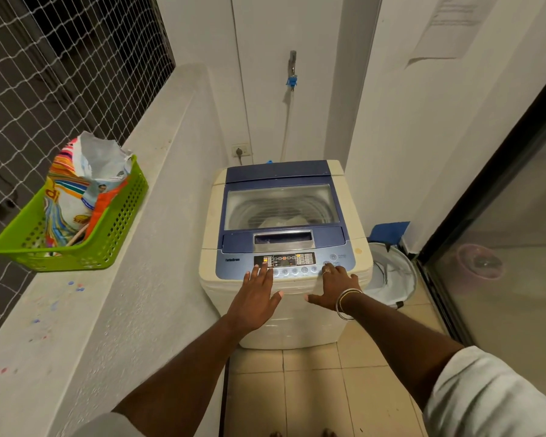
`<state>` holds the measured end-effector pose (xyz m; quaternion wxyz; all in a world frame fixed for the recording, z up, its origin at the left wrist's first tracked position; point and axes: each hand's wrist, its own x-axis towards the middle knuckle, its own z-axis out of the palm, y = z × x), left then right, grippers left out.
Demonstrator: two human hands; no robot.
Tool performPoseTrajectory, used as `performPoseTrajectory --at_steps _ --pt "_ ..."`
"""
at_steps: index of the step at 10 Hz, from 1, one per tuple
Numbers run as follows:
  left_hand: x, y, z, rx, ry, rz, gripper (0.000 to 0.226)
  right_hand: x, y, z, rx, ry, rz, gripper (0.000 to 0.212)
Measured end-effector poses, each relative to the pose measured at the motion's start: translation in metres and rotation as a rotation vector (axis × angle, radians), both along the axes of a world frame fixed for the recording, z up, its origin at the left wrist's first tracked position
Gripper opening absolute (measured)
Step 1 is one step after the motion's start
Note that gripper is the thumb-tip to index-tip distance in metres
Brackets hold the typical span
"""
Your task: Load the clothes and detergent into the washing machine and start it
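A cream top-load washing machine (pixel 212 216) with a blue lid stands against the back wall. Its lid (pixel 281 205) is down, and pale clothes show through the window. The control panel (pixel 284 260) is lit. My left hand (pixel 257 298) lies flat with straight fingers on the panel's left buttons. My right hand (pixel 333 287) rests on the front edge, its fingertips touching the buttons at the panel's right end. An opened detergent bag (pixel 76 190) stands in a green basket (pixel 114 234) on the ledge at left.
A low white ledge (pixel 114 310) runs along the left under netting. A white laundry hamper (pixel 391 275) sits right of the machine. A glass sliding door (pixel 501 247) lines the right side. A tap and hose (pixel 292 77) hang on the back wall above a socket.
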<state>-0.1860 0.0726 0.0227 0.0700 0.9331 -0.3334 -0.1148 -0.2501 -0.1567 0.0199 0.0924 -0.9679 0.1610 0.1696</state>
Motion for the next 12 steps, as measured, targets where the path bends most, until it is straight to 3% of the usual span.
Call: performPoseTrajectory --at_steps 2,4,6,7,10,12 --pt "0.008 -0.004 -0.006 0.012 0.003 -0.005 0.07 0.001 -0.009 -0.001 -0.118 0.02 0.109 0.096" --pt "0.006 -0.009 -0.01 0.004 0.026 -0.003 0.069 0.009 -0.008 -0.005 -0.293 0.097 0.259 0.08" --pt "0.002 -0.002 -0.011 0.014 0.04 0.014 0.07 0.021 -0.005 0.008 -0.227 0.078 0.276 0.067" --pt "-0.002 0.002 -0.007 0.004 0.027 0.013 0.07 0.026 -0.005 0.017 -0.19 0.114 0.237 0.072" --pt "-0.008 0.015 0.019 0.002 0.002 0.045 0.069 -0.014 0.024 0.012 -0.144 -0.212 0.143 0.078" --pt "-0.017 0.016 0.024 -0.015 -0.024 0.023 0.07 -0.024 0.036 0.018 -0.124 -0.229 0.228 0.09"
